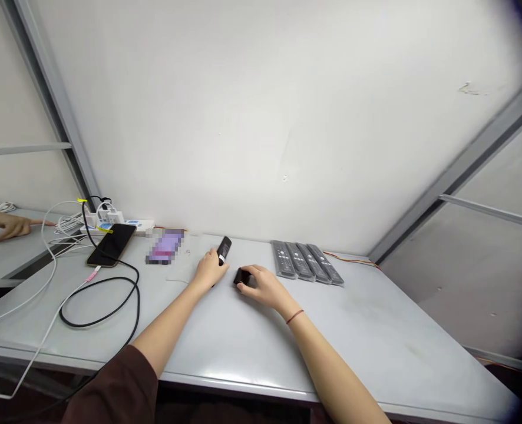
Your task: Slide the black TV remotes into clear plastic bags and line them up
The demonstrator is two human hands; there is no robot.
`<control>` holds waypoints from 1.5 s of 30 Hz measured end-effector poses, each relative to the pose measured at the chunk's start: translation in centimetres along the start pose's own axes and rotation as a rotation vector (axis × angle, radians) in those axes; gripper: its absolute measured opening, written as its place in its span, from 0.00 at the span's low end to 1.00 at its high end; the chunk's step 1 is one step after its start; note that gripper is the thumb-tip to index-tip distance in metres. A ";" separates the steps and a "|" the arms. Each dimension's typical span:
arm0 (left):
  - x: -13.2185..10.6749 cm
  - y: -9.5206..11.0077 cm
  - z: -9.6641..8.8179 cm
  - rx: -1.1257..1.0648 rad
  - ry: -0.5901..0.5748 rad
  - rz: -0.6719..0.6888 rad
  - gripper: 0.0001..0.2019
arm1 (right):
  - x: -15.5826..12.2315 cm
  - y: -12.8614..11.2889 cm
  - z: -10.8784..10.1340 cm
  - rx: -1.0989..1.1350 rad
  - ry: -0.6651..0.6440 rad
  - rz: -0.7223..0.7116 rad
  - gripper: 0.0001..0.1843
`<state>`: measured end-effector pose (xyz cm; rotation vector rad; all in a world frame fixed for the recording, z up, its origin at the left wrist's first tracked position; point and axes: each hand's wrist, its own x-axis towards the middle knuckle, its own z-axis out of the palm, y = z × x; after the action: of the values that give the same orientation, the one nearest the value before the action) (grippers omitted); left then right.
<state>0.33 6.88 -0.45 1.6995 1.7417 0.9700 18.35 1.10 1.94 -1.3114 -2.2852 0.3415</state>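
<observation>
My left hand [210,268] is closed around a long black remote control [224,247], whose far end with small pale marks sticks out beyond my fingers. The lower part of it is hidden under the hand. Just to the right, my right hand [261,287] has its thumb and fingers closed on a small black block [242,275] at the table surface; what kind of thing it is I cannot make out. Farther right, several dark remote controls in clear plastic sleeves [303,262] lie side by side near the wall.
On the left of the grey table [243,347] lie a black phone [113,244], a pixelated purple screen [166,246] and a looped black cable [138,294]. A white power strip [139,225] with chargers stands behind. Another person's hand [13,225] rests at the neighbouring table.
</observation>
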 end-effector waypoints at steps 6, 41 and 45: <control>-0.2 0.7 1.1 -0.857 -0.119 -0.220 0.18 | 0.1 -0.6 1.1 0.024 0.256 -0.142 0.24; -1.5 2.9 0.6 -1.436 -0.293 -0.227 0.10 | 0.5 -0.5 1.5 0.034 0.231 -0.123 0.35; -1.4 3.0 0.6 -1.459 -0.207 -0.215 0.18 | 0.6 -1.0 2.2 0.370 0.160 0.023 0.32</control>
<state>2.78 5.44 1.36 0.5798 0.6054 1.3475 16.24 1.15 0.69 -1.1315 -1.9603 0.6118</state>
